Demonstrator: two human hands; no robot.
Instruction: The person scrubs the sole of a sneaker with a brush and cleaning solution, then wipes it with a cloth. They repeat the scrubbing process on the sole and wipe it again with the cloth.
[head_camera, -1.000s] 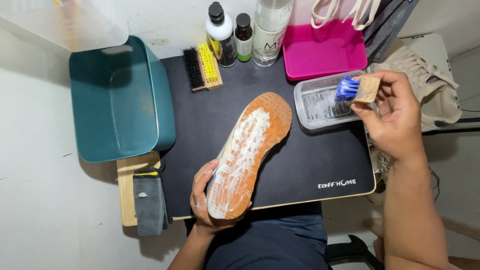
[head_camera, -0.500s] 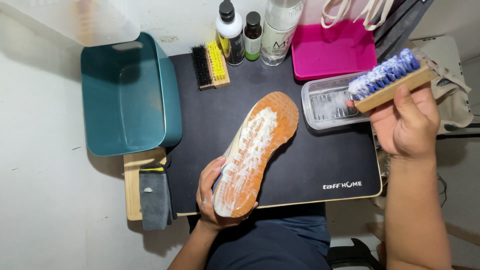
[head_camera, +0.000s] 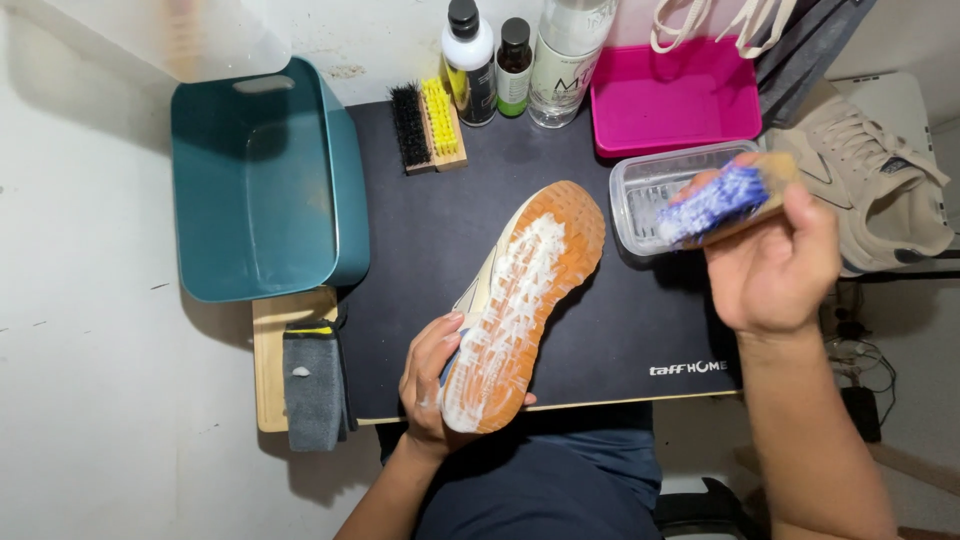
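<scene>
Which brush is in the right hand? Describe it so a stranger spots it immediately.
Start at the black mat and go to the clear plastic tub at its right edge. The right hand holds the brush just above it: wooden back, blue bristles, unlike the black-and-yellow brushes lying by the bottles.

shoe sole (head_camera: 524, 305): orange-tan, white foam streak
brush bristles (head_camera: 712, 203): blue and white
mat (head_camera: 600, 330): black
bin (head_camera: 262, 185): teal
tray (head_camera: 675, 98): hot pink
small container (head_camera: 640, 195): clear
paired brushes (head_camera: 427, 127): black, yellow bristles
cloth (head_camera: 313, 385): grey
</scene>
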